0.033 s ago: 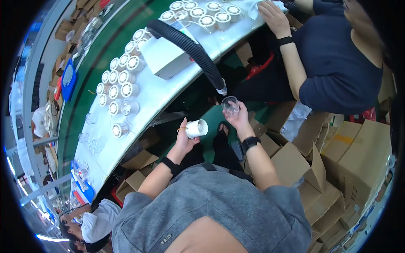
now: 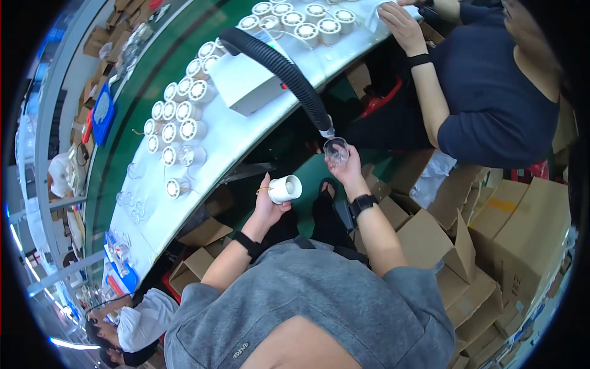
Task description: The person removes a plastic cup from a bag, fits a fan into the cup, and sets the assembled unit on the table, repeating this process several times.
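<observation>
My left hand (image 2: 268,208) holds a small white cylindrical part (image 2: 286,188) with a short wire at its side, below the edge of the white workbench (image 2: 246,138). My right hand (image 2: 348,170) holds a clear round cup-like piece (image 2: 335,149) up under the metal tip of a black corrugated hose (image 2: 279,67). The cup's rim sits just beneath the nozzle. Both wrists wear black bands, the right one a watch.
Several white round parts (image 2: 178,114) stand in rows on the bench, with a white box (image 2: 246,86) under the hose. A person in a dark blue top (image 2: 491,104) works at the right. Open cardboard boxes (image 2: 467,246) crowd the floor. Another person (image 2: 144,326) sits lower left.
</observation>
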The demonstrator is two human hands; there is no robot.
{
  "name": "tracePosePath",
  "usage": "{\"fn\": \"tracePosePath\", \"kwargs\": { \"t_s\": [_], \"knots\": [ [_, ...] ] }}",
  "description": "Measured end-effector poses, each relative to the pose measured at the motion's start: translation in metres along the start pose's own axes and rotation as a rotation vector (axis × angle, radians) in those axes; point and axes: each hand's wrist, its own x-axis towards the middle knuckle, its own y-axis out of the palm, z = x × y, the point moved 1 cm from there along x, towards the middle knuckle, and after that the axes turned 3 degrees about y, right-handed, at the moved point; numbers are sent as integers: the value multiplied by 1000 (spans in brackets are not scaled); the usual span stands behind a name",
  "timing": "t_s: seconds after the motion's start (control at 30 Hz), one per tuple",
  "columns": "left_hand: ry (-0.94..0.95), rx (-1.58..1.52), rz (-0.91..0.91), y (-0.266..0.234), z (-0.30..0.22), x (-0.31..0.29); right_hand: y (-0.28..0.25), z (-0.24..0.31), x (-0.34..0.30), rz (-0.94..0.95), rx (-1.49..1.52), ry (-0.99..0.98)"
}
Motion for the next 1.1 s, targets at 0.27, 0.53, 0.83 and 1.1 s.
{"fn": "tracePosePath", "kwargs": {
  "t_s": [0.27,0.53,0.83,1.1],
  "knots": [
    [174,-20,49,-9,-24,-30,11,-5,20,-106,-104,-60],
    [836,1107,-509,16,-28,-17,59,-53,-122,37,-1245,-1114],
    [1114,1400,-349,48,-20,-20,127,-100,-195,64,-1717,-1528],
    [1272,1692,-350,50,-44,-39,134,-106,-181,-249,-1920,-1367]
  ]
}}
